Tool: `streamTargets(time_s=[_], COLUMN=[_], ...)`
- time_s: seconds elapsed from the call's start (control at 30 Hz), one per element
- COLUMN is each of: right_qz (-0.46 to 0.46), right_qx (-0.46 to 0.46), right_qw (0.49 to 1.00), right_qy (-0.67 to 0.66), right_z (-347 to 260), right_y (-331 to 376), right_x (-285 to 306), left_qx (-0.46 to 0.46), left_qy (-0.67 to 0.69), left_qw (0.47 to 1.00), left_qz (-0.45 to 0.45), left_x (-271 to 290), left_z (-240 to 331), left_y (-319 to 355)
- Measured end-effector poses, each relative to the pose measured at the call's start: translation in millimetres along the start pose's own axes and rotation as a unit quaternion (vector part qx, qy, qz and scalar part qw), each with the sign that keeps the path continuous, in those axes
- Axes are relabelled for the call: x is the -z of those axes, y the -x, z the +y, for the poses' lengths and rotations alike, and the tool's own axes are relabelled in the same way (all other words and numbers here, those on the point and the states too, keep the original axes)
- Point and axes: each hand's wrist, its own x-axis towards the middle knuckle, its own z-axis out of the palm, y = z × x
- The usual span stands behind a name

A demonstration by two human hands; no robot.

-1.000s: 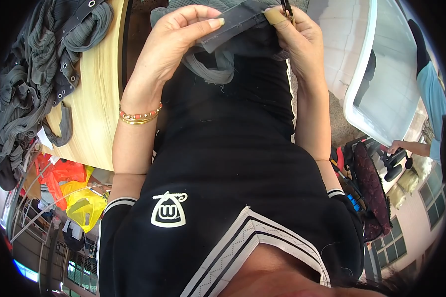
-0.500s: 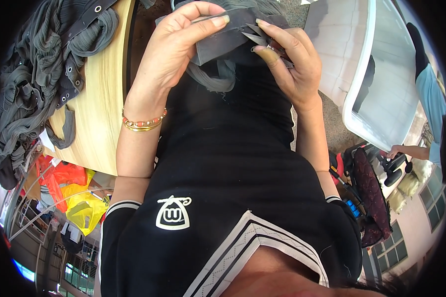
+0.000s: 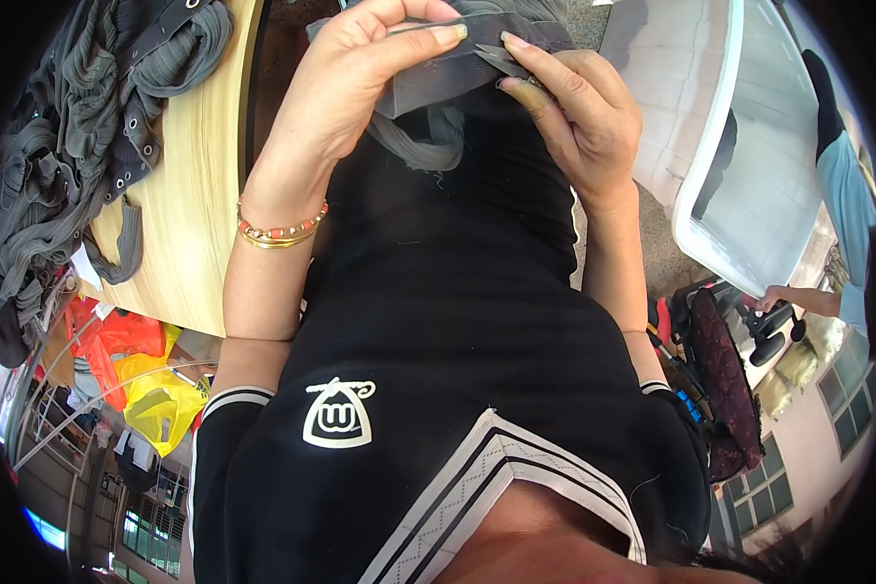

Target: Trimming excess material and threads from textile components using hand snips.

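A heap of grey garments (image 3: 63, 146) lies on a pale wooden table (image 3: 200, 204) at the left. Orange and yellow bags (image 3: 131, 375) sit below its edge. A white plastic tub (image 3: 759, 175) stands at the right (another person's arm (image 3: 798, 300) reaches beside it), with a dark patterned bag (image 3: 725, 389) nearby.

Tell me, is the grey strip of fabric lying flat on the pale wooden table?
No, the grey strip of fabric is held up between the left hand and right hand, off the pale wooden table.

Grey fabric strip (image 3: 438, 83): flat, dark grey, held level at the 12 o'clock edge of view, a looser grey fold hanging below. Small metal snips (image 3: 504, 56): pointed, against its 3 o'clock end.
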Motion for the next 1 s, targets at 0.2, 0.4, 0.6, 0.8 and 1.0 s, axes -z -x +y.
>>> streamTargets(time_s=[0.2, 0.4, 0.6, 0.8, 1.0], right_qz=[0.018, -0.002, 0.023, 0.025, 0.028], right_qx=[-0.011, -0.031, -0.022, -0.019, -0.018], right_qw=[0.999, 0.999, 0.999, 0.999, 0.999], right_qy=[-0.045, -0.031, -0.013, -0.005, -0.011], right_z=[-0.4, -8.4, -10.9, -12.4, -9.4], right_y=[-2.3, -1.8, 5.2, 3.5, 5.7], right_x=[0.8, 2.5, -9.4, -11.7, -12.7], left_qx=[0.052, 0.007, -0.001, -0.008, -0.004], left_qy=[0.081, 0.17, 0.233, 0.239, 0.237], left_qw=[0.994, 0.985, 0.973, 0.971, 0.971], left_qz=[0.049, 0.022, 0.007, -0.001, 0.005], left_x=[-8.8, -23.4, -30.3, -31.6, -31.0], left_z=[-1.0, 18.5, 18.0, 17.3, 17.4], left_y=[-4.0, -0.3, -1.6, -1.2, -1.1])
